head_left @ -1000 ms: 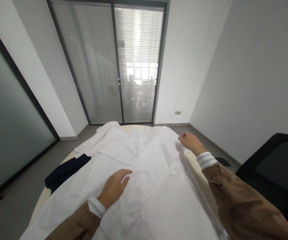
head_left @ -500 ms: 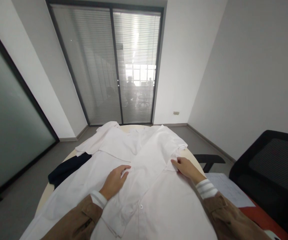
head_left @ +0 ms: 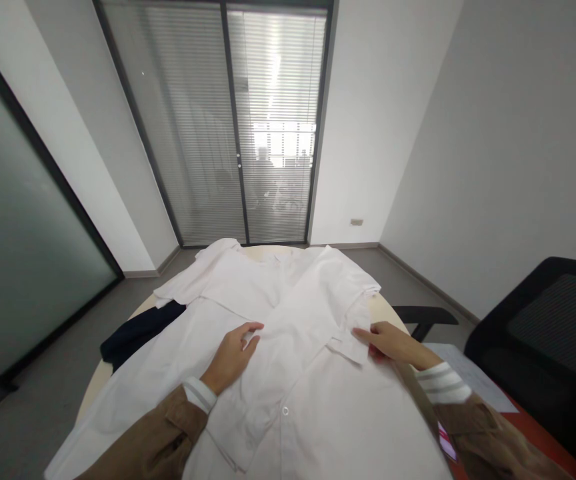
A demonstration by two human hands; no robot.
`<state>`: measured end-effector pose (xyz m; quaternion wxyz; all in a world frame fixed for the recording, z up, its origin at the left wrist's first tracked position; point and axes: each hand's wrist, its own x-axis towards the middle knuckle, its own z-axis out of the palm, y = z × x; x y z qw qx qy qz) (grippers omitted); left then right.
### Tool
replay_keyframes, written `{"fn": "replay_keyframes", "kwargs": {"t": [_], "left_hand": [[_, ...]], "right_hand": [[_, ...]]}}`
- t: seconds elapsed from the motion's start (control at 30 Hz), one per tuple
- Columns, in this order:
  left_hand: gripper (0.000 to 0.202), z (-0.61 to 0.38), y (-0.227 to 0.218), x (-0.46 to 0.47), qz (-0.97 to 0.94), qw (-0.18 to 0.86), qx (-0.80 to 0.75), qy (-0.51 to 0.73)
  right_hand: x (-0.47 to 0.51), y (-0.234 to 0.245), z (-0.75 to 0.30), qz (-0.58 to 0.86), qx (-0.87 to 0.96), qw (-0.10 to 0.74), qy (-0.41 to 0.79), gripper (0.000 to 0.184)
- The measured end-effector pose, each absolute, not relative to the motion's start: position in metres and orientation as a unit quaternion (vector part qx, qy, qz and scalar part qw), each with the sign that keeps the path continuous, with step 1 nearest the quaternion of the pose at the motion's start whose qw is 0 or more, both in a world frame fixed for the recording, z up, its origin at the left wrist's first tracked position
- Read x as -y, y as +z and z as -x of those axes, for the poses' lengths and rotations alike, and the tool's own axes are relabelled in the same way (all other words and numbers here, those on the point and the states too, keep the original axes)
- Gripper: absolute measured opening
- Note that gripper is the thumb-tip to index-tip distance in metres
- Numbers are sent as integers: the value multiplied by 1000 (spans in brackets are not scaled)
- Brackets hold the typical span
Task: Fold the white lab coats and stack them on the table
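A white button shirt (head_left: 288,320) lies spread over a round pale table (head_left: 385,308). My left hand (head_left: 231,357) rests flat on the middle of the shirt, fingers stretched out. My right hand (head_left: 393,341) lies at the shirt's right edge, fingers extended and touching a folded-in flap of the fabric by the sleeve. Both arms wear brown sleeves with white striped cuffs.
A dark navy garment (head_left: 141,328) lies on the table's left side, partly under the shirt. A black mesh chair (head_left: 543,333) stands to the right, with a sheet of paper (head_left: 468,377) and a red surface below it. Glass doors with blinds are behind.
My right hand has drawn back from the far right shoulder of the shirt toward me, and the right side of the shirt is now folded inward. My left hand stayed in place.
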<state>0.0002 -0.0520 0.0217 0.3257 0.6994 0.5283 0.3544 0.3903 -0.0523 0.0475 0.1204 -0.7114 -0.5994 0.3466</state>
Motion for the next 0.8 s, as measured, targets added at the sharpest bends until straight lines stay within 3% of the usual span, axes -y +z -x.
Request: {"fn": "replay_keyframes", "kwargs": {"t": [0.13,0.3,0.4,0.6,0.8], "left_hand": [[43,2,17,50,-703,324,-530,346],[45,5,16,45,-692,360,-519,351],[50,9,16,41,-691,376,-515,340],[65,20,19,46,-733,349,-535,233],[61,30,45,34,-774,333,-505,184]], "right_hand": [[45,39,-389,739,576,209,279,51],[47,48,-395,684,598,156,388,32],[50,50,-398,672,578,167,432,26],[54,38,-389,705,565,242,355,44],[56,30,-390,686,621,244,290,42]]}}
